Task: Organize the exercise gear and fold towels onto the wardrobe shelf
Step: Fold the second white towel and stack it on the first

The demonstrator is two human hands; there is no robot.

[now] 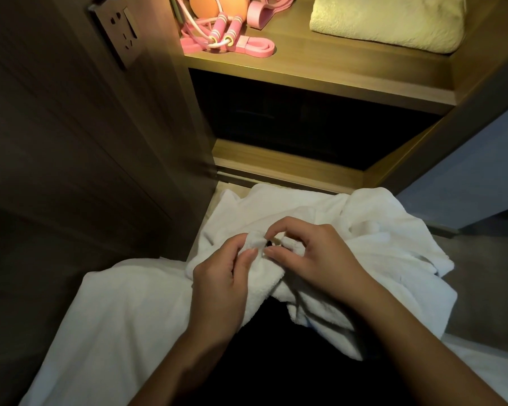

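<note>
A crumpled white towel (373, 230) lies in front of me below the wardrobe. My left hand (220, 276) pinches a bunched edge of it between thumb and fingers. My right hand (311, 256) pinches the same edge right beside it, fingers curled. On the lit wardrobe shelf (320, 68) a folded cream towel (387, 22) lies at the right. At the shelf's left sit a pink jump rope (222, 30), pink resistance bands (255, 48) and two orange balls (217, 5).
A dark wooden panel with a wall socket (121, 33) stands at the left. Below the shelf is a dark open compartment (305, 124). More white cloth (115, 323) spreads at the lower left. A grey surface (487, 291) lies at the right.
</note>
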